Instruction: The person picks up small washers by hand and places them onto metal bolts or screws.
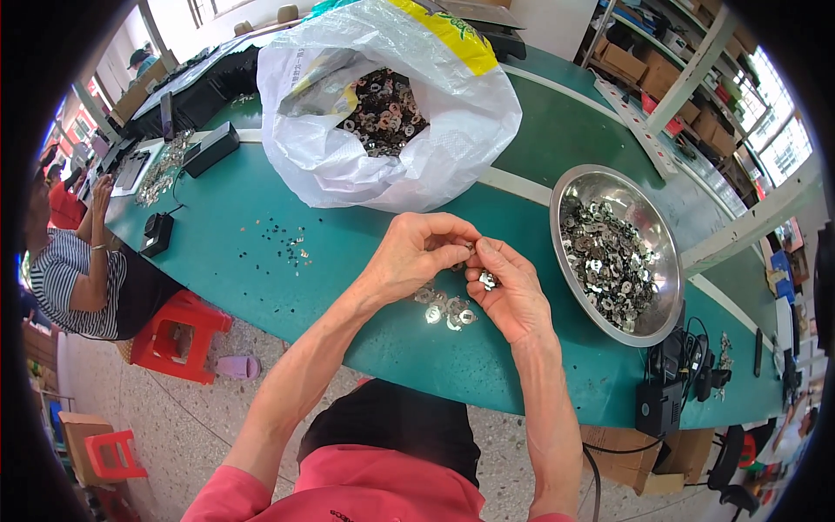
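Observation:
Over the green table my two hands meet, fingertips together. My left hand (426, 252) pinches a small part that its fingers mostly hide. My right hand (509, 287) is curled, with several small shiny metal pieces (489, 280) held in its fingers, its thumb and forefinger against the left fingertips. Just beneath the hands, a loose group of round metal pieces (448, 309) lies on the table. Beyond them stands a large white woven sack (322, 165), its mouth rolled back on many similar pieces. To the right, a steel bowl (564, 261) is tilted toward me, filled with small metal parts.
Small black bits (277, 239) are scattered on the table at the left. A black box (211, 150) and a small black device (157, 233) lie farther left, near a seated person (74, 270). Black adapters with cables (665, 391) sit at the right edge. A red stool (178, 335) stands below.

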Demonstrator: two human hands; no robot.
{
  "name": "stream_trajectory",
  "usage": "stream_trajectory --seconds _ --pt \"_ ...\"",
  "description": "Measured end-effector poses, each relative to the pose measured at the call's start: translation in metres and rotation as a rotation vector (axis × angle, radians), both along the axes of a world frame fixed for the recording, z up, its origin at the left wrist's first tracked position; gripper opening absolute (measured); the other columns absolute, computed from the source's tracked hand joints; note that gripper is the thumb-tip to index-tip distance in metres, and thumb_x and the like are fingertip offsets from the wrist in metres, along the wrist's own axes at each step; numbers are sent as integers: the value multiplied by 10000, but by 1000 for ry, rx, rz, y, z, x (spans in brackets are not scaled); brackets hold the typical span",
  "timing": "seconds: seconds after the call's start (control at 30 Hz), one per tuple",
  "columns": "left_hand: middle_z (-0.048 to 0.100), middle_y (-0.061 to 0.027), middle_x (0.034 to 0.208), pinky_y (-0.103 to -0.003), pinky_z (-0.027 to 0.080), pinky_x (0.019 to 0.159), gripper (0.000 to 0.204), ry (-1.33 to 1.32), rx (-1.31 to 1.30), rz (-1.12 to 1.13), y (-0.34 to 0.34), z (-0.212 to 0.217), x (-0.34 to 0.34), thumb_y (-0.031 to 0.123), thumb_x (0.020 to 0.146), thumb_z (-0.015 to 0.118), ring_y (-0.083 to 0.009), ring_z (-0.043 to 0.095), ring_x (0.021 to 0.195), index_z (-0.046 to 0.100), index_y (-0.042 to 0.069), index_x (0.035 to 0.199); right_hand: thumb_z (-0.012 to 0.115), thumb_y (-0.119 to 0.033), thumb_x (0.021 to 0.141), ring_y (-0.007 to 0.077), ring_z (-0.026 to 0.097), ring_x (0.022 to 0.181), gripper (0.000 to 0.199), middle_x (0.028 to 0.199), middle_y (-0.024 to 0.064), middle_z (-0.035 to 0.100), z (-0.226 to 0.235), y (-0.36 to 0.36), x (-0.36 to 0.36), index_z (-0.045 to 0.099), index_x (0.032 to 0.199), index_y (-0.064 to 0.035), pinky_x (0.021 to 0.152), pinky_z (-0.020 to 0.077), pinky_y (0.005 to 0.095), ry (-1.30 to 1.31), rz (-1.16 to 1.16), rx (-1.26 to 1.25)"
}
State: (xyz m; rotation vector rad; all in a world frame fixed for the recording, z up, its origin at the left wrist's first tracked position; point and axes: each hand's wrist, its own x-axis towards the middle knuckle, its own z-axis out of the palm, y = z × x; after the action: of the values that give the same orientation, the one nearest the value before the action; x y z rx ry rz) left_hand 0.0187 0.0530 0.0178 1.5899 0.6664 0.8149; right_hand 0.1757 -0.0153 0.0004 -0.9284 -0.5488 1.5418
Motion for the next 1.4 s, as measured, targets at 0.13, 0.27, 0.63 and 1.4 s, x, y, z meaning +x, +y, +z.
stream_trajectory --seconds 0.13,0.27,0.63,1.4 --pt "662 -76 870 -245 505 703 206 -42 -20 -9 1 -2 -1 -5 808 610 -105 614 776 650 -66 1001 679 -247 858 83 528 721 209 819 -6 590 0 -1 0 620 957 -72 645 441 235 -18 -3 -1" --pt "660 -77 865 -243 508 710 222 -87 -23 -10 2 -4 -2 -10 804 612 -102 608 778 645 -70 1015 684 -206 855 76 520 710 173 813 -14 582 3 -1 -4 625 951 -75 630 433 222 -51 -42 -1" --pt "638 -62 875 -241 503 702 241 -131 -69 -65 3 -6 1 -33 793 617 -96 598 761 631 -63 1032 667 -136 860 69 525 725 112 843 -11 581 0 0 -3 622 938 -70 633 439 209 -36 -90 15" --pt "616 -57 857 -286 479 769 152 -85 426 156 0 -6 3 -90 745 602 -154 587 841 652 -5 860 580 -124 897 172 596 804 189 864 84 603 0 0 1 595 1027 12 718 534 281 286 9 -11"
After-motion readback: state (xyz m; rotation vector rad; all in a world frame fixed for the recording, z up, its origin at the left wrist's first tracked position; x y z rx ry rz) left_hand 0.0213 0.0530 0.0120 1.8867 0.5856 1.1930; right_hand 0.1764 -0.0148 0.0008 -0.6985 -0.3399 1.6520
